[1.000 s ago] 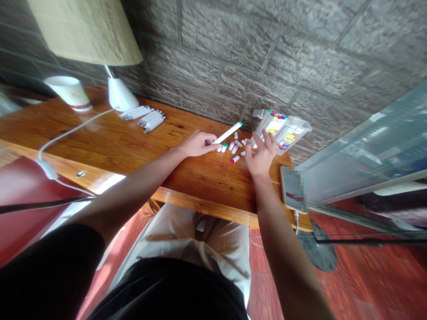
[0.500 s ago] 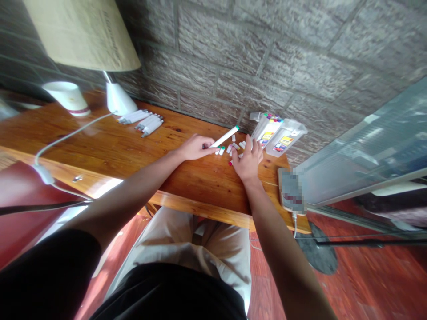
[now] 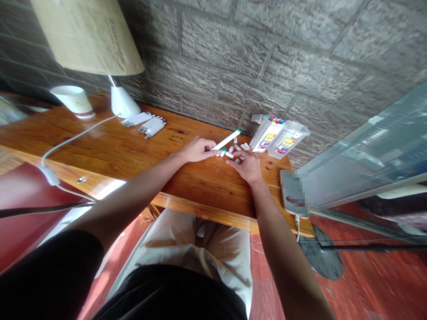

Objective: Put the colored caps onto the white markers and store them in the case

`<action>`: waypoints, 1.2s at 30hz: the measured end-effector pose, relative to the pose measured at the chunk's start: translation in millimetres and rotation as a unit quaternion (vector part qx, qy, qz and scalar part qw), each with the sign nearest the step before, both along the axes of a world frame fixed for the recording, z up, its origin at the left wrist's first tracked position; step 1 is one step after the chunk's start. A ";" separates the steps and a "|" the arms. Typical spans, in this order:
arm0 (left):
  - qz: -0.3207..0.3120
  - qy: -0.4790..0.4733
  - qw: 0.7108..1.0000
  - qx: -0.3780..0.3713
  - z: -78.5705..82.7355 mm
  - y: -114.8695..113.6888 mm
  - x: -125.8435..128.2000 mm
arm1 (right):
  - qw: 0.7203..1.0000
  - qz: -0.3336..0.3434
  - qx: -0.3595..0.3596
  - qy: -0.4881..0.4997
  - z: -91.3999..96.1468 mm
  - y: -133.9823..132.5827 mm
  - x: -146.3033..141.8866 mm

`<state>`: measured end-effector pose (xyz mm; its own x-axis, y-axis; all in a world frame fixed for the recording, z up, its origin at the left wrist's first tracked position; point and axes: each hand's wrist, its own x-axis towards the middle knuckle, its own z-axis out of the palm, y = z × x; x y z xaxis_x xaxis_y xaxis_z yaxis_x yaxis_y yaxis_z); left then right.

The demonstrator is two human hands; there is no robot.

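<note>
Right now your left hand (image 3: 198, 149) is clenched around the lower end of the white plastic marker with a green end (image 3: 227, 139). The marker slants up off the wooden desk (image 3: 133, 151), just left of the clear plastic marker case (image 3: 278, 137). Your right hand (image 3: 247, 165) lies palm down in front of that case, fingers curled onto the small loose plastic caps (image 3: 239, 146) scattered to the case's left. Whether it has one pinched cannot be told from this view. Expect the marker to be light, stiff and smooth, so it may twist or roll in a loose grip: take it around the middle of the barrel, not the tip. The caps look tiny, hard and slippery, best taken between thumb and forefinger across their sides.
</note>
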<state>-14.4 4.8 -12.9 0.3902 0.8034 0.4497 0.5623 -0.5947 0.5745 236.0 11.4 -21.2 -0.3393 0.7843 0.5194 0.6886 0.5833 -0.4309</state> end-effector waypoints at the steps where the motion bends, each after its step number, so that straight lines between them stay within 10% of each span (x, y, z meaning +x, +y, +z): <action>1: -0.001 0.001 1.000 0.000 -0.2 0.0 0.0 | 1.000 0.003 -0.002 -0.003 -0.5 0.7 1.5; 9: -0.003 0.000 1.000 -0.001 0.7 -1.4 0.8 | 0.996 -0.093 0.016 -0.012 -6.7 5.8 5.3; 28: -0.007 -0.016 1.000 -0.013 -2.0 0.9 0.0 | 0.987 -0.028 0.015 -0.156 -7.5 -2.9 -16.8; 36: 0.005 -0.015 1.000 -0.014 -1.0 -0.1 0.7 | 0.998 -0.033 0.038 -0.043 -12.1 5.5 -12.5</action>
<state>-13.8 4.7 -14.0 0.3692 0.8200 0.4374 0.5508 -0.5721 0.6077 223.5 16.9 -33.3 -0.3332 0.7663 0.5494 0.7593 0.5635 -0.3255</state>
